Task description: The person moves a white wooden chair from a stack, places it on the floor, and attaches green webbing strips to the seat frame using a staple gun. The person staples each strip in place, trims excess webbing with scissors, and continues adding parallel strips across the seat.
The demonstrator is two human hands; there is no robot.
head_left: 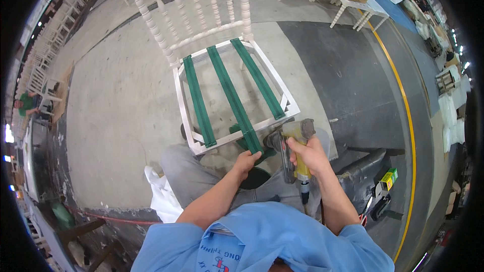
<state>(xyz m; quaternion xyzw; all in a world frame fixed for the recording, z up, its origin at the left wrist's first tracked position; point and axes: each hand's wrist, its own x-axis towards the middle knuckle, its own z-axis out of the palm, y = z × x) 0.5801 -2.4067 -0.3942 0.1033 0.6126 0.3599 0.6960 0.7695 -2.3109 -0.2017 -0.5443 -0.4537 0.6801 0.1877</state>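
A white chair [182, 116] with a spindled back [206, 33] stands in front of me, its seat frame open. Three green webbing straps run from back to front: a left one [199, 103], a middle one [227, 85] and a right one [258, 81]. My left hand [245, 164] pinches the loose end of the middle strap, which hangs over the front rail toward me. In my right hand [313, 155] is a yellow pneumatic staple gun [302, 163], its dark nose close to the front rail, right of that strap. Whether the nose touches the rail cannot be made out.
More green webbing [264, 158] hangs below the front rail. White cloth or plastic [162, 194] lies left of my legs. At right are a black cover [365, 166] and a green-and-yellow box [389, 178]. White tables [370, 6] and chairs stand farther off; a person [27, 103] is at far left.
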